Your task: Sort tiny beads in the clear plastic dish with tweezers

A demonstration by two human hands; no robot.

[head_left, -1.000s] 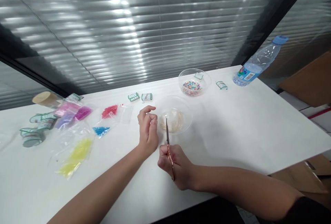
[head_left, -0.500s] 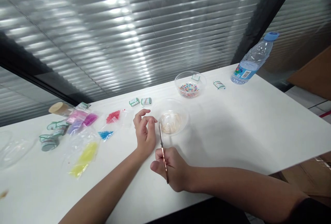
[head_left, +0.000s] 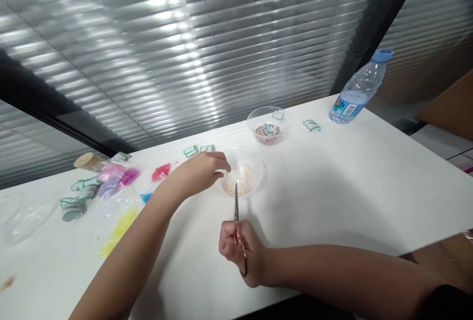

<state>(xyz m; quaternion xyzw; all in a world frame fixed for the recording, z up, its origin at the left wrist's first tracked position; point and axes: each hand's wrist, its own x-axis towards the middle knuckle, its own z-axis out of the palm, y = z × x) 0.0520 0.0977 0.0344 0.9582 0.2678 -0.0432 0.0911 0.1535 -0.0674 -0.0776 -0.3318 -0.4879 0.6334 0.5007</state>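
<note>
My right hand [head_left: 242,251] is closed around the copper-coloured handles of a pair of scissors [head_left: 237,209], whose blades point forward to the near side of a clear bowl [head_left: 258,182]. Something pale or transparent lies in the bottom of that bowl. Over the bowl's left rim hangs my left hand [head_left: 203,172], its fingers bent and the tips brought near each other; whatever may be between them is too small to make out. Behind stands a second clear bowl [head_left: 269,137] holding many multicoloured beads.
Bags of yellow [head_left: 120,229], blue [head_left: 146,197], red [head_left: 160,172] and purple [head_left: 129,176] material lie left, near small green-white packets [head_left: 72,208] and a cork-topped jar [head_left: 88,161]. A water bottle [head_left: 360,90] stands back right, beside another packet [head_left: 312,125].
My left hand has turned and reached over the bowl's left rim. My right hand has come slightly nearer to me with the scissors, whose blades now point more straight ahead.
</note>
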